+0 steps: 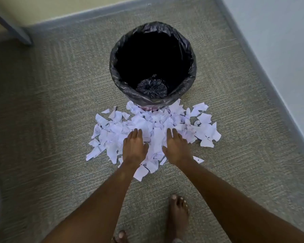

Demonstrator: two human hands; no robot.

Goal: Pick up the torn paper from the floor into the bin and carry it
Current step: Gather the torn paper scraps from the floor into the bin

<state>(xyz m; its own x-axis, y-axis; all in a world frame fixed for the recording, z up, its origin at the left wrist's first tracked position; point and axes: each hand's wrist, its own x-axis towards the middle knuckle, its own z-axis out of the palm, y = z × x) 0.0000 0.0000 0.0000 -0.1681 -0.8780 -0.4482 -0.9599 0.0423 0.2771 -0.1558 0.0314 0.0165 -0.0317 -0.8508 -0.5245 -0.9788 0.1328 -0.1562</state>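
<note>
- While both bare arms reach forward and down, the left hand lies palm-down on the near left part of a heap of torn white paper scraps. Its fingers are straight and close together and its thumb spreads toward the other hand. It has hold of nothing.
- The right hand lies the same way just beside it: palm down, fingers extended flat over the scraps, thumb pointing inward, gripping nothing.
- A narrow strip of paper shows between the two hands. Whether the palms press on the scraps or only rest lightly on them cannot be told.
- The heap spreads beyond both hands' fingertips and to either side of them, reaching farther out past the right hand. A few pieces lie nearer the person than the wrists.
- Straight ahead of the fingertips, at the far edge of the heap, a round bin lined with a crinkled black plastic bag stands upright with its mouth open. Scraps touch its base.
- Inside the bin, the bag's gathered bottom shows as a dark bunch.
- Everything rests on a grey-beige ribbed carpet.
- Behind the wrists, a bare right foot stands flat beneath the right forearm.
- Far to the right of the right hand, a grey skirting board runs along a pale wall.
</note>
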